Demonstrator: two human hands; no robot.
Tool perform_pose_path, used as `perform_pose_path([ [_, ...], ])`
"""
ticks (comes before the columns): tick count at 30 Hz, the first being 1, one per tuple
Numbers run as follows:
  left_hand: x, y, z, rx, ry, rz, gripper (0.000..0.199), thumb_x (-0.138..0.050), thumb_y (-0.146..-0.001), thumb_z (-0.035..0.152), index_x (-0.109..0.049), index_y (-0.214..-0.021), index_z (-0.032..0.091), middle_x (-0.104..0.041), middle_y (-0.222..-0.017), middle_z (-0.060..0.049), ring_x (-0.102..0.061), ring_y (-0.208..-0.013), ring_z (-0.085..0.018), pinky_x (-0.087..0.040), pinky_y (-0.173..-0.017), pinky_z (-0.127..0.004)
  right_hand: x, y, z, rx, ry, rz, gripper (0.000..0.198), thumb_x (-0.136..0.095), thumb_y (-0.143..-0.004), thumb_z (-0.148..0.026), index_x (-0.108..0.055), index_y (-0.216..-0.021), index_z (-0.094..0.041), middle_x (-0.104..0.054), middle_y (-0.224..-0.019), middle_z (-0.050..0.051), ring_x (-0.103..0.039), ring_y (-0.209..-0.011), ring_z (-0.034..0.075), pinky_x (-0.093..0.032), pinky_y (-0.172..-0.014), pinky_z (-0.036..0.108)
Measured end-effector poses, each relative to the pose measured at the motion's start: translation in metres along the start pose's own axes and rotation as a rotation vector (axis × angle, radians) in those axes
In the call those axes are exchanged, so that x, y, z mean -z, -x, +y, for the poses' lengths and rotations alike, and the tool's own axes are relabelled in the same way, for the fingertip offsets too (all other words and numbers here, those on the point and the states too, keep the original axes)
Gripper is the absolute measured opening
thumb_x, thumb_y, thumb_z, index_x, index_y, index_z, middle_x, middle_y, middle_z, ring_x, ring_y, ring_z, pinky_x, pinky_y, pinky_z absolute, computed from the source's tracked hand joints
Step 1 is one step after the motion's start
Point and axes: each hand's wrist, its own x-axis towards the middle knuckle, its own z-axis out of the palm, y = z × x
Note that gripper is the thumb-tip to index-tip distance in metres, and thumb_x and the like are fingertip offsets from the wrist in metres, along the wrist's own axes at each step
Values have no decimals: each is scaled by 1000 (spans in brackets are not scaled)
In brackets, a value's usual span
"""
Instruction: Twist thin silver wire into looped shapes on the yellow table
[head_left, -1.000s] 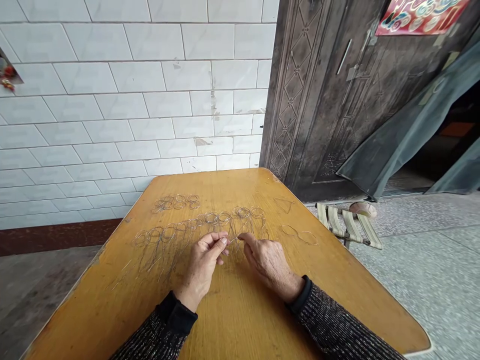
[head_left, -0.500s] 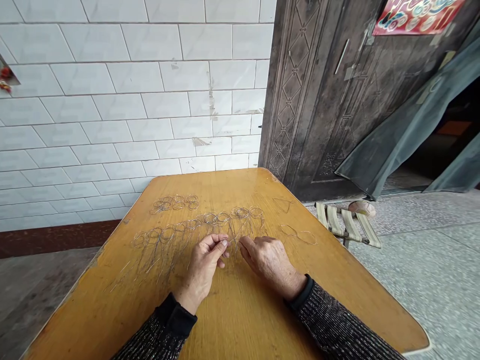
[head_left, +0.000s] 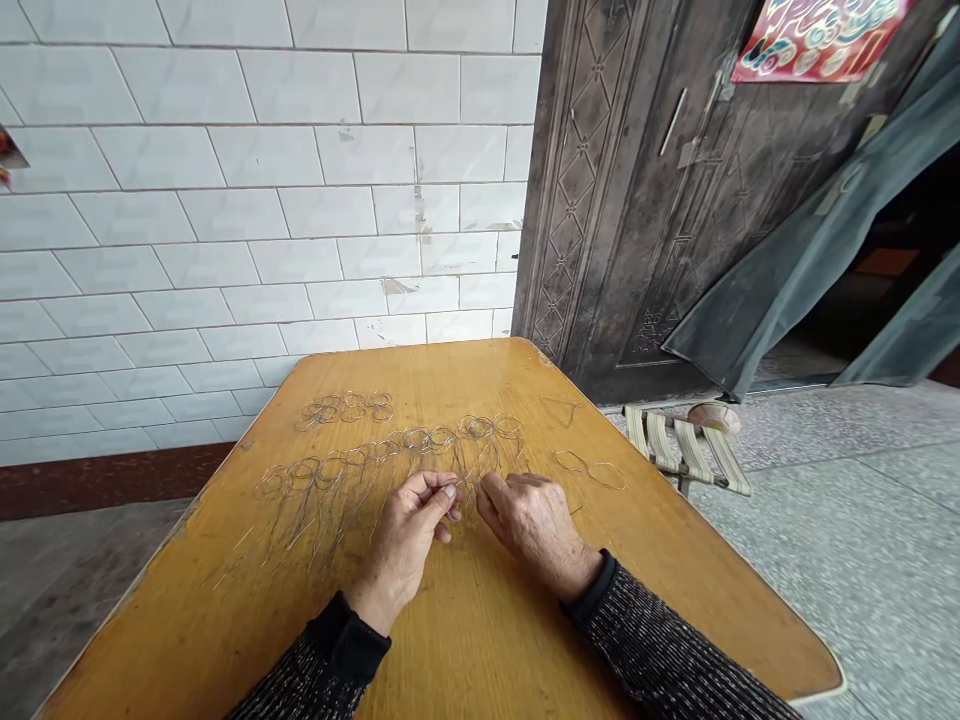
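My left hand [head_left: 409, 530] is closed in a pinch, thumb against forefinger, on a thin wire [head_left: 463, 482]. Close beside it, my right hand [head_left: 534, 518] is curled shut with the knuckles up. The wire spans the small gap between the hands; its end in the right fingers is hidden. Just beyond my fingertips lies a long row of looped wires [head_left: 416, 438], their loose tails pointing toward me. A smaller group of wire loops [head_left: 349, 408] rests farther back on the left.
The yellow wooden table [head_left: 465, 630] carries a figure-eight wire [head_left: 588, 468] and a triangular wire [head_left: 564, 410] on the right. A white tiled wall [head_left: 315, 230] and a dark carved door [head_left: 592, 220] stand behind. A striped folding stool [head_left: 686, 450] is beside the table.
My hands keep nearly the same pose, with the wire still between them. The whole view has shifted slightly, so the surroundings sit a little farther left.
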Motion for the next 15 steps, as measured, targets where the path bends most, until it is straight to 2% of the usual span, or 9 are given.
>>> perform_pose_path([
  [5,1,0,-2,18,24,5,17,-63,-69,28,-59,-80,15,-58,-74,-1,-54,-62,-10,-38,-46,-18,-2,-1,3,64,-30,-9,31,-39,-87,-20,-50,-58,-16,-54,-43,0,-42,-38,8,-17,-49,26],
  [15,-2,2,1,7,20,-17,21,-64,-69,32,-59,-81,16,-60,-76,-3,-56,-65,-13,-42,-47,-20,6,-2,0,-3,-9,-59,29,-42,-86,-22,-50,-59,-17,-53,-43,0,-41,-38,8,-16,-49,26],
])
